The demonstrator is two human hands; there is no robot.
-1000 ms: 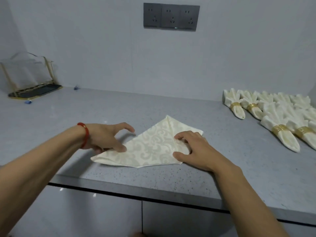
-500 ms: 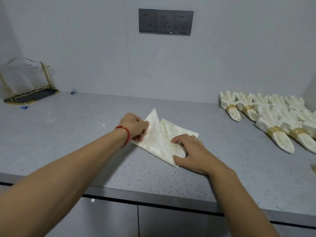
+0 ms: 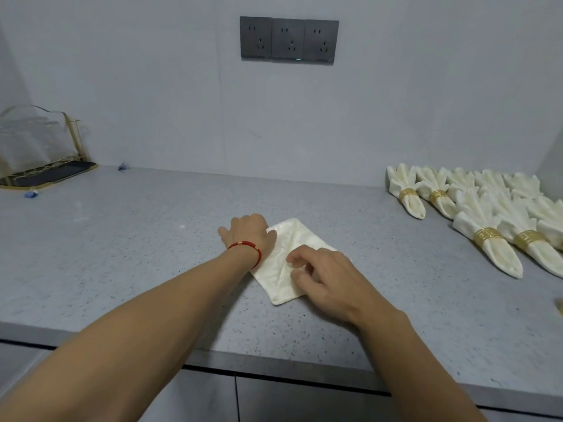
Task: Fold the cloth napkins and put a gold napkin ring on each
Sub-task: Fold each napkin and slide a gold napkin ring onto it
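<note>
Napkin in hand: a cream patterned cloth napkin lies near the middle of the grey counter, folded into a narrow diamond-like shape with a seam running down its centre.
Left hand: the left hand lies over the napkin's far-left flap, fingers bent down onto the cloth; whether it pinches the edge or only presses cannot be told, since the fingertips are hidden under the hand.
Right hand: the right hand rests on the near-right flap, fingers curled with the tips pressing the fabric beside the centre seam; it seems to pin the cloth rather than grip it.
Step in hand: likely settling the left flap against the centre line.
How to do it well: keep the right fingertips pinning the seam so the lower layers do not slide, bring the left edge to meet the centre without overlap, then crease with a flat palm from the near tip toward the far end.
Risk: the smooth fabric may spring open if either hand lifts early.
Finished napkins: ringed napkins lie in rows on the far-right counter, each with a gold napkin ring.
Further out: a wall socket panel at far centre, a wire rack at far left.
</note>
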